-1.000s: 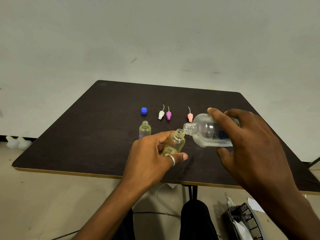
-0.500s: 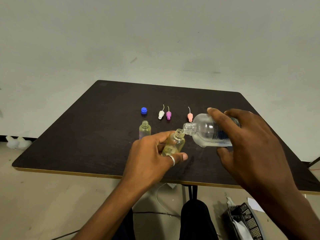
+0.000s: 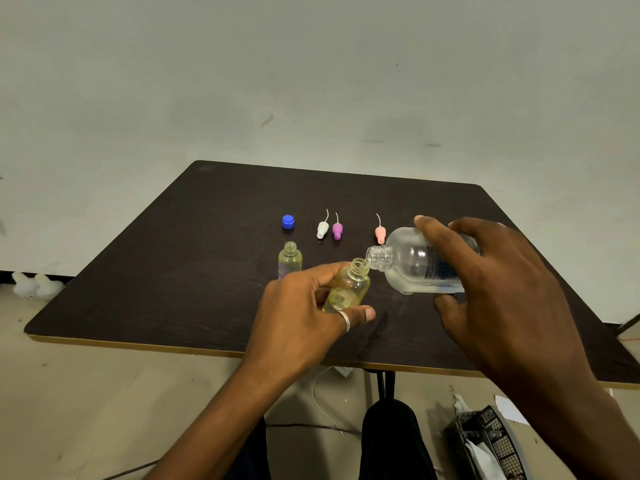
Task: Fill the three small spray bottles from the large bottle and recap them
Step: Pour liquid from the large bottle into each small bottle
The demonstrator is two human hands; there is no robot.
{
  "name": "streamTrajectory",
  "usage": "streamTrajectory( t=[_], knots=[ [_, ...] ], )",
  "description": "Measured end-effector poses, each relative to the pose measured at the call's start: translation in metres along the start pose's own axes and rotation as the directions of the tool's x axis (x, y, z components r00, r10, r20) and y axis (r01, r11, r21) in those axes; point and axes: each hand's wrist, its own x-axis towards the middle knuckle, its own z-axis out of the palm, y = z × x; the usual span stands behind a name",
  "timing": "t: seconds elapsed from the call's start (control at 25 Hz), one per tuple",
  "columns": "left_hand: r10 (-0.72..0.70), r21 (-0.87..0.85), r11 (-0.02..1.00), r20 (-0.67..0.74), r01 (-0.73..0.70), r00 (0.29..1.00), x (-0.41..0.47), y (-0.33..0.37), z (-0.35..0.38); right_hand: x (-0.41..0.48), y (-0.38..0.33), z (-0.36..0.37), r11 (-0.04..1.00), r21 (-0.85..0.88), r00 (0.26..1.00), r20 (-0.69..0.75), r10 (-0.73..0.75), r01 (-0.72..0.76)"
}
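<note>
My left hand (image 3: pixel 304 313) grips a small yellowish spray bottle (image 3: pixel 348 287), uncapped and tilted right above the dark table (image 3: pixel 173 289). My right hand (image 3: pixel 491 282) holds the large clear bottle (image 3: pixel 412 263) tipped on its side, its open neck touching the small bottle's mouth. Clear liquid lies in the large bottle's lower side. A second small open bottle (image 3: pixel 289 258) stands upright to the left. A white spray cap (image 3: pixel 322 229), a purple spray cap (image 3: pixel 337 230) and a pink spray cap (image 3: pixel 380 233) lie behind, with a blue cap (image 3: pixel 288 221) at their left. A third small bottle is not visible.
The table's near edge runs just under my wrists. On the floor below are a black mesh basket (image 3: pixel 491 445) with paper, a thin cable (image 3: pixel 322 403) and a black table leg (image 3: pixel 386 386). Two white objects (image 3: pixel 33 284) sit on the floor at far left.
</note>
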Motion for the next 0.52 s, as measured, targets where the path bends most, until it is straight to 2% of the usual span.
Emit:
streamTrajectory(
  t=[0.52],
  knots=[
    [0.015, 0.01, 1.0, -0.005, -0.014, 1.0, 0.0002, -0.0014, 0.0, -0.0002, 0.0008, 0.0016, 1.0, 0.008, 1.0, 0.006, 0.003, -0.003]
  ],
)
